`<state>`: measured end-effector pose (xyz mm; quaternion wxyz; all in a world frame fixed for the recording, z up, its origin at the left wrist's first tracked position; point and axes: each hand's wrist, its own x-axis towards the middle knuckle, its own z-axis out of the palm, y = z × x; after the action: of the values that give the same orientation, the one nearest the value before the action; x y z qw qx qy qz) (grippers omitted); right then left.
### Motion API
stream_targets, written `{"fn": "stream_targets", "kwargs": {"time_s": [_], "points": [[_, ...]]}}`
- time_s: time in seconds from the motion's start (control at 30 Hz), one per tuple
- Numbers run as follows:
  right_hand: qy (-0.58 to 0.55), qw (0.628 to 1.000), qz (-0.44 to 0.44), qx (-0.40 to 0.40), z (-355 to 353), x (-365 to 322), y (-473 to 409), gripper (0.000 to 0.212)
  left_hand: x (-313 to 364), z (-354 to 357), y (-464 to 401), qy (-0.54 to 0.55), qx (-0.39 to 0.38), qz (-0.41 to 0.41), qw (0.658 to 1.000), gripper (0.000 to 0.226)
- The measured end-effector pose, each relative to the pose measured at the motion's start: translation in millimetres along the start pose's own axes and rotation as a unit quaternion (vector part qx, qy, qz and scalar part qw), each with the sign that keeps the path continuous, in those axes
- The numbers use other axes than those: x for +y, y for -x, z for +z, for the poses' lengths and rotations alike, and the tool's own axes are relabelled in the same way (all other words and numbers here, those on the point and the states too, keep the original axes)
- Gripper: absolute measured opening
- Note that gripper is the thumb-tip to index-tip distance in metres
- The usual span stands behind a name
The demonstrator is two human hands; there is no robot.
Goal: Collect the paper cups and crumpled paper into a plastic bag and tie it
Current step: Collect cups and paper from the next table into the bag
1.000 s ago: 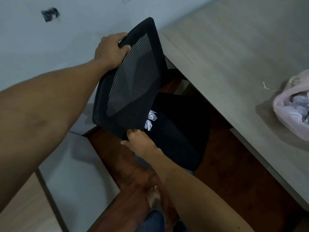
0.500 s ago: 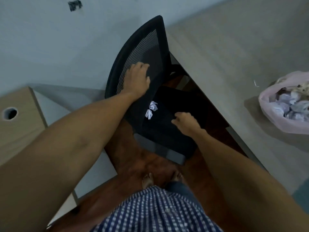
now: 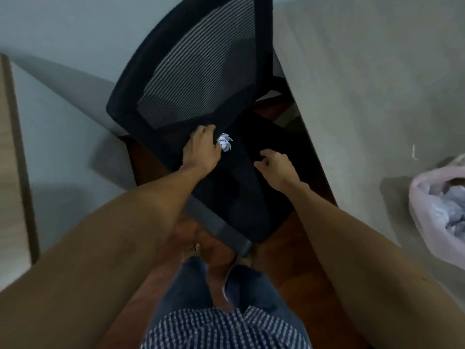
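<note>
One crumpled paper (image 3: 224, 142) half behind left hand (image 3: 201, 149), blurred.

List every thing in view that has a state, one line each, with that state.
crumpled paper: loose on the chair seat, at the left hand's fingertips; grip unclear.
left hand: reaching onto the seat beside the paper.
right hand: over the seat, fingers loosely curled, holding nothing.
plastic bag: on the table, mouth open, untied, crumpled paper inside.
office chair: upright, against the table edge.
table: bearing the bag.
</note>
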<state>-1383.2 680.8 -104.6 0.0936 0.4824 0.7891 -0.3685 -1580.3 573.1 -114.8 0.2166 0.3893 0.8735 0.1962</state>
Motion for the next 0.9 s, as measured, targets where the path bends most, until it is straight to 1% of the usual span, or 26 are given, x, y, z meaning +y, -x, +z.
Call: {"fn": "stream_targets", "kwargs": {"time_s": [0.1, 0.2, 0.27, 0.4, 0.47, 0.53, 0.57, 0.6, 0.63, 0.67, 0.7, 0.77, 0.8, 0.83, 0.9], "points": [[0.002, 1.000, -0.028, -0.003, 15, 8, -36, 0.052, -10, 38, 2, 0.036, 0.000, -0.040, 0.999, 0.050], [0.001, 0.998, -0.059, -0.015, 42, 15, -80, 0.053, -28, 87, -5, 0.072, 0.013, -0.083, 0.994, 0.038], [-0.002, 0.997, -0.071, -0.028, 62, 22, -110, 0.055, -40, 121, -12, 0.092, 0.014, -0.113, 0.989, 0.046], [0.006, 0.994, -0.105, -0.032, 101, 36, -168, 0.063, -66, 182, -33, 0.079, 0.004, -0.186, 0.979, 0.081], [0.009, 0.992, -0.119, -0.044, 120, 41, -198, 0.067, -76, 206, -49, 0.076, 0.002, -0.212, 0.974, 0.092], [-0.017, 0.990, -0.127, -0.062, 138, 45, -230, 0.081, -84, 226, -65, 0.062, 0.023, -0.222, 0.973, 0.091], [-0.035, 0.988, -0.135, -0.062, 151, 50, -251, 0.089, -89, 234, -71, 0.047, 0.046, -0.219, 0.974, 0.087], [-0.041, 0.987, -0.142, -0.059, 166, 57, -272, 0.091, -93, 240, -75, 0.039, 0.073, -0.208, 0.975, 0.082], [-0.048, 0.986, -0.144, -0.061, 174, 59, -285, 0.085, -98, 244, -78, 0.045, 0.102, -0.188, 0.976, 0.074], [-0.053, 0.986, -0.144, -0.067, 176, 53, -286, 0.074, -103, 247, -80, 0.061, 0.123, -0.169, 0.976, 0.065], [-0.064, 0.985, -0.147, -0.067, 173, 42, -279, 0.058, -107, 248, -80, 0.082, 0.135, -0.153, 0.976, 0.057], [-0.095, 0.983, -0.148, -0.056, 170, 34, -269, 0.023, -106, 244, -80, 0.113, 0.137, -0.145, 0.973, 0.051], [-0.105, 0.984, -0.140, -0.043, 169, 36, -263, 0.013, -102, 240, -79, 0.123, 0.135, -0.148, 0.972, 0.050], [-0.121, 0.983, -0.136, -0.027, 166, 38, -254, 0.010, -98, 235, -76, 0.135, 0.130, -0.150, 0.971, 0.049], [-0.151, 0.981, -0.125, 0.010, 157, 45, -232, 0.012, -91, 227, -66, 0.144, 0.106, -0.143, 0.973, 0.048]]}}
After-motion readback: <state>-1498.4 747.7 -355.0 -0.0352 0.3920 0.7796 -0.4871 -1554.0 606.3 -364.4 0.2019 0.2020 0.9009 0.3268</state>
